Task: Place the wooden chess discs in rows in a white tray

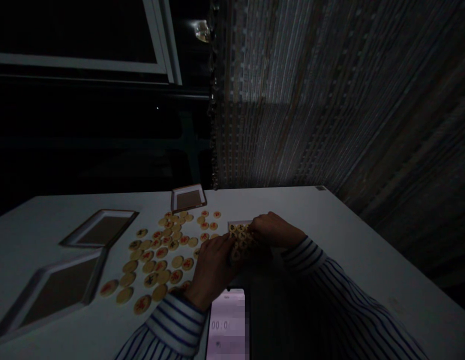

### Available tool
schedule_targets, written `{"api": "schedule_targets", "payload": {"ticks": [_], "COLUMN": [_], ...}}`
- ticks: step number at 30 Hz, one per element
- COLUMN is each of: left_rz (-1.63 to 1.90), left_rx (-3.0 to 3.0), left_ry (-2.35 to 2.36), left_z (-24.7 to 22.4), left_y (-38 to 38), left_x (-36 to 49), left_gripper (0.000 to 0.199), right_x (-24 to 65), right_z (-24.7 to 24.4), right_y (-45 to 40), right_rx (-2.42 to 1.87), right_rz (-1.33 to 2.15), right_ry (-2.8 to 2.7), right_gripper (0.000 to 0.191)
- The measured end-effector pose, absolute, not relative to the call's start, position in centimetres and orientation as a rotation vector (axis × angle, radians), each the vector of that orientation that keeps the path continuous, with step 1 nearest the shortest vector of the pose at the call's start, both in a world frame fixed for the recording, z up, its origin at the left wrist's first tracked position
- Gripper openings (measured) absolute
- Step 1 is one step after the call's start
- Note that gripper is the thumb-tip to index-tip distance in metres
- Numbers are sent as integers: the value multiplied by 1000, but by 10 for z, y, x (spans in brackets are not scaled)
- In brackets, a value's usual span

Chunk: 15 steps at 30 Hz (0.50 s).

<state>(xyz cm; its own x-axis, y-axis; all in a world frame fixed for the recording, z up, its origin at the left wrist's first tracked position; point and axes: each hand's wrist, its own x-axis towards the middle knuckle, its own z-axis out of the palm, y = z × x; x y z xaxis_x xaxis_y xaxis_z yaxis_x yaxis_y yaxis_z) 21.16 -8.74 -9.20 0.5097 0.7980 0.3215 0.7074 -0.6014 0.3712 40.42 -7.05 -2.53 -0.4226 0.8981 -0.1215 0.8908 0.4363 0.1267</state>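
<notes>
A small box (230, 223) on the white table is filled with rows of round xiangqi pieces (240, 234) marked with dark characters. My left hand (214, 265) lies against the near left side of the box, fingers together and curled at its pieces. At the far right of the box, my right hand (275, 230) is closed with the fingertips down among the pieces. What either hand pinches is hidden. To the left of the box, many loose xiangqi pieces (162, 253) lie scattered, some with red characters, some dark, some blank side up.
Three shallow trays or lids lie at the left: a near one (93, 280), a middle one (73, 245) and a far one (204, 200). A lit phone (227, 325) showing a timer lies below my left hand. A bead curtain (277, 125) hangs behind the table (352, 280).
</notes>
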Motion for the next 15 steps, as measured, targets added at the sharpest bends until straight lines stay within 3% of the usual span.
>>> {"api": "schedule_targets", "payload": {"ticks": [15], "left_rz": [706], "left_rx": [2588], "left_ry": [1294], "left_z": [-89], "left_y": [-92], "left_x": [209], "left_gripper": [48], "right_x": [423], "right_z": [-34], "right_y": [-61], "right_rx": [1911], "right_rz": [201], "right_ry": [2298], "right_gripper": [33]}}
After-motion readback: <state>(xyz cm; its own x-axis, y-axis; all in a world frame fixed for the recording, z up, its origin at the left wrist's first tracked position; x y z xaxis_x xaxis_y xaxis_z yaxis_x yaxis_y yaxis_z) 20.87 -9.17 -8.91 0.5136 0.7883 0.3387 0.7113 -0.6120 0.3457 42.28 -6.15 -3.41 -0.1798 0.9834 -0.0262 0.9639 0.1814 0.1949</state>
